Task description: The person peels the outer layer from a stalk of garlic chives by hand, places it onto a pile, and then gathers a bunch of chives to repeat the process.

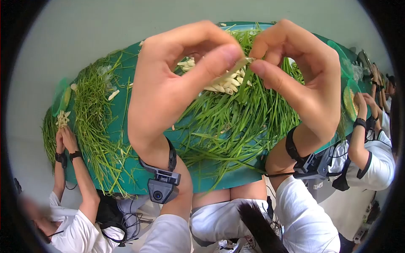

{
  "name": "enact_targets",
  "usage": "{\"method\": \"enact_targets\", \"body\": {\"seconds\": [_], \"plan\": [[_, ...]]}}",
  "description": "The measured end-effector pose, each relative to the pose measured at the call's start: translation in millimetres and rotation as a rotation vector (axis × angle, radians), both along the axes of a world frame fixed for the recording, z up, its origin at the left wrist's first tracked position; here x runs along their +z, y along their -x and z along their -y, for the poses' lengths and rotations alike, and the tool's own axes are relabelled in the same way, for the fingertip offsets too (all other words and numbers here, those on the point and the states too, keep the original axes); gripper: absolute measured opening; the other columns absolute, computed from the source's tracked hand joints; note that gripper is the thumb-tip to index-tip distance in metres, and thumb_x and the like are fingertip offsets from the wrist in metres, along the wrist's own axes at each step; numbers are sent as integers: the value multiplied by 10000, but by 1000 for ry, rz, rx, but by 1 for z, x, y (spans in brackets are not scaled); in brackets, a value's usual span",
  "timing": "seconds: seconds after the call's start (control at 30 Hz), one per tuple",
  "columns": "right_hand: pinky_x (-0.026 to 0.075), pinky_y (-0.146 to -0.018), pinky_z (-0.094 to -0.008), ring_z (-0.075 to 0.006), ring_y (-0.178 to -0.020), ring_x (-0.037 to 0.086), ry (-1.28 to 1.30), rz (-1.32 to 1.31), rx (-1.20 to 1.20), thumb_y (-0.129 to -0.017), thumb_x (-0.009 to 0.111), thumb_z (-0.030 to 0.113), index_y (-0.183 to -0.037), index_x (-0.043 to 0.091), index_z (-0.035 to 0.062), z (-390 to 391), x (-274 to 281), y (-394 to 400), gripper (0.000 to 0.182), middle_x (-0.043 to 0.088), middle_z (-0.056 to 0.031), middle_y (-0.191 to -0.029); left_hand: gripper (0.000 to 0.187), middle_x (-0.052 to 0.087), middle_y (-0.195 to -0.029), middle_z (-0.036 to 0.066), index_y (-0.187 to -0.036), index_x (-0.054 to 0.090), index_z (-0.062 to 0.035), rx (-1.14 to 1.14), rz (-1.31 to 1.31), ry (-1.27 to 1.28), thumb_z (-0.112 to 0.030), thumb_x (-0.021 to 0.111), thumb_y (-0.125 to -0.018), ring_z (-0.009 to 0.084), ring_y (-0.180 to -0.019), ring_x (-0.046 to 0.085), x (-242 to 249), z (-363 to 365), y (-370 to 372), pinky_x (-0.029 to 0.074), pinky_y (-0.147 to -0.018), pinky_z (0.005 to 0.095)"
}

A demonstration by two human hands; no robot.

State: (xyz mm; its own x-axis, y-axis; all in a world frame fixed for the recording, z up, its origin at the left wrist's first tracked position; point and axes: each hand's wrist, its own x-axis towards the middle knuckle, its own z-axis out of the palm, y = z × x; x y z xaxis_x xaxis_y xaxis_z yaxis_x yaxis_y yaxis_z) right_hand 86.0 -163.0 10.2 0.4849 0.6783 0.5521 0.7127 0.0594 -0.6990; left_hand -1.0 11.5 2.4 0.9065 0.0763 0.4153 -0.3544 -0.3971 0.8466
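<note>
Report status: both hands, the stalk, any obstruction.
Left hand and right hand: pinching. Pale stalk: held between them, partly hidden. Obstructions: none seen; white pieces and green leaves lie below.

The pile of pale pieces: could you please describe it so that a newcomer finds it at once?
From the green table, go to the large leafy heap at its middle. There, seen between the left hand and the right hand, lies the pile of pale pieces: short, thick and whitish, unlike the long, thin green leaves around.
</note>
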Motion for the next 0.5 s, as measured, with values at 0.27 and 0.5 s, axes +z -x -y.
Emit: {"method": "enact_targets", "body": {"seconds": [0.27, 0.5], "plan": [[366, -538, -190, -66, -574, 479, -68, -140, 104, -746, 649, -18, -824, 579, -38, -7, -13, -13, 107, 553, -24, -693, 142, 618, -803, 40, -947, 598, 23, -155, -31, 154, -57, 604, -830, 88, -750, 569, -7, -5, -7, 443, -699, 209], [372, -543, -204, -79, -567, 491, 191, -85, -12, -729, 658, -9, -767, 556, -36, -5, 5, -8, 111, 554, -40, -675, 163, 607, -854, 42, -938, 593, 9, -172, -16, 18, -36, 645, -790, 98, -794, 561, -7, -11, -15, 426, -730, 226]]}}
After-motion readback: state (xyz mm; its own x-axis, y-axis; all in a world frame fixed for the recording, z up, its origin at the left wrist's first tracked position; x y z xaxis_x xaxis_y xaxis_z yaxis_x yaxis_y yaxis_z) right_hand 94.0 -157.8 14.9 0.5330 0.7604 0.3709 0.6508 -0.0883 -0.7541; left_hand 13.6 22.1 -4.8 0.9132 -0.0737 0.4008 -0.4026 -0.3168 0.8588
